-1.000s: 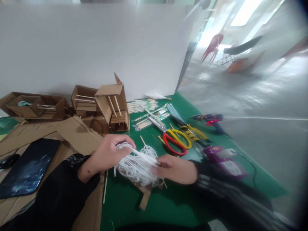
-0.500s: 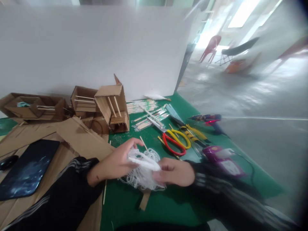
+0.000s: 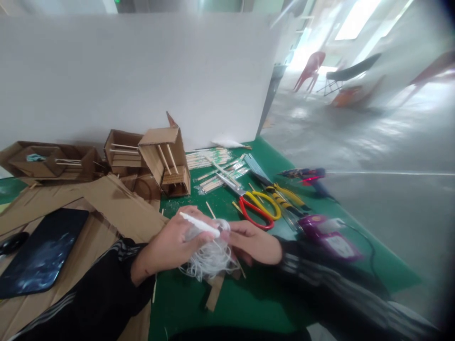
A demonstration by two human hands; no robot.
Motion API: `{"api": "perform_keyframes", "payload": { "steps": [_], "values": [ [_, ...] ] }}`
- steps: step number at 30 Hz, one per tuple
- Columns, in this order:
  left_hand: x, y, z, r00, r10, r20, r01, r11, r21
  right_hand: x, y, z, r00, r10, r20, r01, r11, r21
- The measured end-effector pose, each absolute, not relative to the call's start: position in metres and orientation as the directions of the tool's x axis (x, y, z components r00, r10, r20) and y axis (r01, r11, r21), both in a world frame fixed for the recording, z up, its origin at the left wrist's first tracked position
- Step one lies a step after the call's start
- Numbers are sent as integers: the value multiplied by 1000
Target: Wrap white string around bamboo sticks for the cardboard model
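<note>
My left hand (image 3: pixel 177 239) is closed around a white, flat-edged piece (image 3: pixel 201 225) with strands wound about it; its exact kind is unclear. Below hangs a loose tangle of white string (image 3: pixel 209 260), just over the green table. My right hand (image 3: pixel 254 241) pinches the string at the right side of the bundle, its fingertips partly hidden. A small cardboard strip (image 3: pixel 215 293) lies under the tangle. Red-and-yellow-handled scissors (image 3: pixel 259 210) rest just beyond my right hand.
Cardboard box models (image 3: pixel 165 161) stand along the white panel (image 3: pixel 142 71). Packs of wooden sticks (image 3: pixel 222 177), pliers (image 3: pixel 287 196), a glue gun (image 3: pixel 309 177) and a purple power strip (image 3: pixel 329 237) lie on the green table (image 3: pixel 270 303). At left, a dark tablet (image 3: pixel 46 251) sits on cardboard (image 3: pixel 117 203).
The white piece has turned and shifted left in my left hand, its edge now tilted upward. My right hand has moved slightly up along the string bundle.
</note>
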State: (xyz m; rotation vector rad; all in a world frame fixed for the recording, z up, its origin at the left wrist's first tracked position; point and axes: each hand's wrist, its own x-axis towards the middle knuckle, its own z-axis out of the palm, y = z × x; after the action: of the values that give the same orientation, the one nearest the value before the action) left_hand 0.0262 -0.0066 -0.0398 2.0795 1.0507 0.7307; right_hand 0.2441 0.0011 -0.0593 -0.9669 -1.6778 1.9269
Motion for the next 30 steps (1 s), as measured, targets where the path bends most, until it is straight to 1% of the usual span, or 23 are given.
{"api": "perform_keyframes", "payload": {
  "steps": [2, 5, 8, 10, 12, 14, 16, 17, 18, 20, 21, 22, 24, 26, 28, 30],
  "values": [
    [25, -6, -37, 500, 852, 158, 440, -407, 801, 242, 2, -61, -607, 764, -217, 116, -185, -976],
    [24, -6, -29, 430, 889, 161, 440, -362, 822, 241, 5, -65, -488, 841, -234, 67, -231, -971],
    [18, -4, -19, 316, 922, 226, 451, -355, 819, 241, 9, -68, -355, 894, -272, 24, -282, -959],
    [12, -2, -12, 250, 924, 289, 419, -372, 828, 243, 13, -68, -290, 915, -281, 14, -290, -957],
    [4, 1, -4, 189, 912, 363, 379, -409, 830, 244, 15, -68, -269, 918, -292, 51, -289, -956],
    [-1, 4, 1, 112, 902, 418, 366, -428, 826, 244, 15, -67, -351, 880, -320, 160, -280, -946],
    [-3, 5, 2, 44, 910, 411, 308, -404, 861, 243, 13, -68, -413, 856, -311, 294, -198, -935],
    [-2, 5, 1, 31, 921, 388, 253, -383, 888, 242, 11, -68, -392, 881, -265, 347, -126, -929],
    [0, 5, 0, 32, 932, 361, 189, -361, 913, 242, 9, -67, -333, 924, -188, 388, -48, -920],
    [5, 2, -5, 65, 948, 312, 85, -317, 945, 241, 4, -66, -170, 985, 39, 428, 109, -897],
    [9, 1, -8, 86, 953, 291, 55, -296, 954, 241, 1, -65, -126, 980, 154, 426, 194, -884],
    [12, -1, -11, 107, 957, 270, 35, -275, 961, 242, -2, -64, -123, 960, 252, 408, 281, -869],
    [19, -5, -17, 155, 961, 230, 17, -235, 972, 243, -6, -62, -191, 896, 402, 353, 445, -823],
    [24, -9, -21, 203, 961, 188, 14, -195, 981, 244, -10, -60, -263, 840, 475, 323, 540, -777],
    [27, -11, -24, 231, 964, 135, 16, -143, 990, 245, -12, -60, -295, 829, 475, 353, 556, -753],
    [29, -12, -26, 238, 967, 85, 37, -97, 995, 245, -12, -60, -294, 843, 451, 412, 537, -736]
  ]
}}
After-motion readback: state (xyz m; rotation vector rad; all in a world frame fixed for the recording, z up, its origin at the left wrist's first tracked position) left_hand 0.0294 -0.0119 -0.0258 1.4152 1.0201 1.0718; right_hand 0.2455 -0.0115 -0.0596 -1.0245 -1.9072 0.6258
